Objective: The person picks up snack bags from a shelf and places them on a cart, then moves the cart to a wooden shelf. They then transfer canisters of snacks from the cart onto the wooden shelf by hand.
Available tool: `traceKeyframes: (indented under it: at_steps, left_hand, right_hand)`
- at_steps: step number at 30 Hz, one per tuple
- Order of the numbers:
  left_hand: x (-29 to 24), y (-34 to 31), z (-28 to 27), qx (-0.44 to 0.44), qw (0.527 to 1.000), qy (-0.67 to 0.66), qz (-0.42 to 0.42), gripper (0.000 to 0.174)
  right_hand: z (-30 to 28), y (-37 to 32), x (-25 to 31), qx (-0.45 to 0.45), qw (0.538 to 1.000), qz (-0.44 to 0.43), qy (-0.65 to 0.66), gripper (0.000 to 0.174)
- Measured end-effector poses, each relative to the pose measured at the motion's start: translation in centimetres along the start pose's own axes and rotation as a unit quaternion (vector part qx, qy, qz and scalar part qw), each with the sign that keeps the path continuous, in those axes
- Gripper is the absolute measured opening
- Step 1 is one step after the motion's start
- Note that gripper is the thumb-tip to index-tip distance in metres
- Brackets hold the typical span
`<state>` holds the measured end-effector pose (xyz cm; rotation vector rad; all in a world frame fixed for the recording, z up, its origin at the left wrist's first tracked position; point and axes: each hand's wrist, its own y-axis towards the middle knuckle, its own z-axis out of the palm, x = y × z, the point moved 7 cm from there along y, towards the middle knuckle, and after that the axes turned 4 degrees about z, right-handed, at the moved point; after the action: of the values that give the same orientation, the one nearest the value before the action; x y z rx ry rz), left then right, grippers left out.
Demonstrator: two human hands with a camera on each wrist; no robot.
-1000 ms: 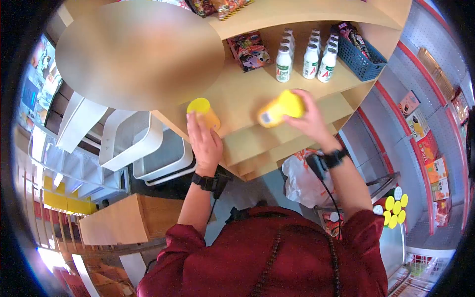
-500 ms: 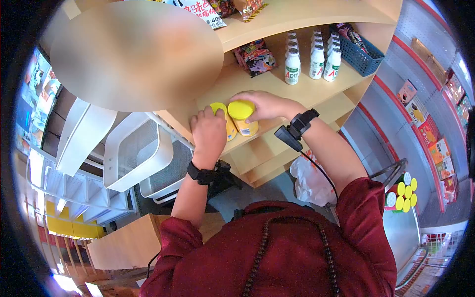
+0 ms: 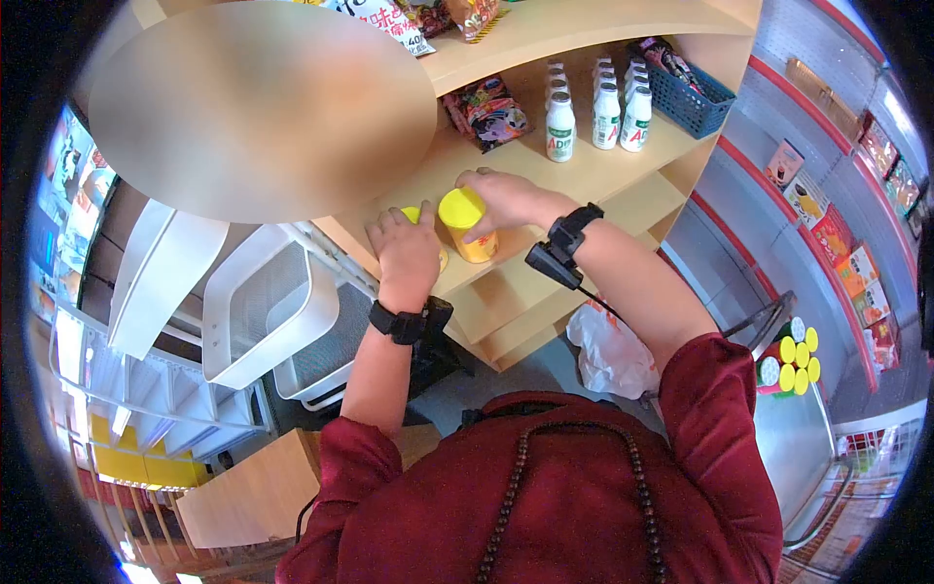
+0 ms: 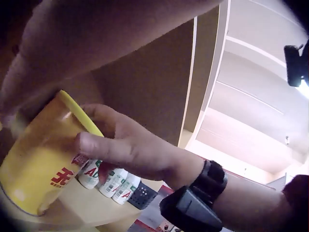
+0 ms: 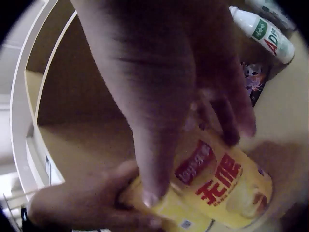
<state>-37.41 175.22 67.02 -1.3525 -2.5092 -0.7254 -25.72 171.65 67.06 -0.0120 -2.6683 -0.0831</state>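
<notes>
Two yellow Lay's chip canisters stand side by side near the shelf's front left corner. My right hand (image 3: 511, 202) grips the right canister (image 3: 479, 243) near its yellow lid, thumb on the near side. In the left wrist view this canister (image 4: 41, 154) appears tilted, with red lettering. My left hand (image 3: 407, 258) holds the left canister (image 3: 412, 213), covering most of it in the head view. The right wrist view shows the left hand's fingers around that left canister (image 5: 176, 210), which is partly behind the right one.
White AD milk bottles (image 3: 560, 136) stand in rows farther back on the shelf (image 3: 545, 190), between snack packets (image 3: 486, 112) and a blue basket (image 3: 691, 102). White mesh trays (image 3: 268, 311) are at left. More canisters (image 3: 801, 360) sit on a cart at right.
My right hand has brought its canister leftward from the air and set it beside the other one. My left hand's fingers have closed over the left canister. Little differs over the last half second.
</notes>
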Motion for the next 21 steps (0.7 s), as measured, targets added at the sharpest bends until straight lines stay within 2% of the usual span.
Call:
traceKeyframes:
  at_steps: [1, 2, 4, 5, 7, 8, 11, 15, 17, 21]
  left_hand:
    - [0.0, 0.0, -0.1, -0.034, 0.999, 0.022, 0.006, 0.041]
    - [0.0, 0.0, -0.1, -0.034, 0.999, 0.022, 0.008, 0.041]
    - [0.0, -0.1, -0.4, -0.051, 0.998, 0.025, 0.011, 0.039]
    - [0.0, 0.0, -0.6, -0.051, 0.998, 0.025, 0.013, 0.039]
    - [0.2, 0.3, -0.1, 0.019, 0.999, 0.034, 0.007, 0.039]
    - [0.2, 0.4, 0.0, 0.018, 0.999, 0.034, 0.007, 0.039]
    - [0.3, 0.6, 0.3, 0.033, 0.998, 0.044, -0.009, 0.04]
    - [0.4, 0.8, -0.1, 0.04, 0.998, 0.035, -0.016, 0.038]
    - [0.5, 0.8, -0.3, 0.051, 0.998, 0.025, -0.017, 0.035]
    - [0.6, 0.8, -0.5, 0.07, 0.997, -0.03, -0.008, 0.026]
  right_hand:
    - [-0.1, -0.3, -0.4, -0.023, 0.997, 0.07, -0.011, 0.082]
    - [0.3, -0.2, -1.3, -0.025, 0.997, 0.072, -0.01, 0.082]
    - [0.8, 0.0, -1.7, -0.082, 0.99, -0.103, 0.053, 0.082]
    - [0.8, -0.1, -1.8, -0.083, 0.99, -0.102, 0.054, 0.082]
    - [1.3, 0.1, -2.3, -0.051, 0.985, -0.071, 0.15, 0.08]
    - [1.7, 0.1, -2.0, -0.052, 0.985, -0.071, 0.15, 0.08]
    - [2.1, 0.0, -1.4, -0.152, 0.981, -0.043, 0.113, 0.077]
    - [2.6, 0.2, -1.8, -0.196, 0.97, -0.027, 0.142, 0.076]
    - [2.4, -0.1, -1.8, -0.218, 0.954, -0.05, 0.198, 0.073]
    - [2.3, 0.2, -2.2, -0.155, 0.959, -0.076, 0.223, 0.074]
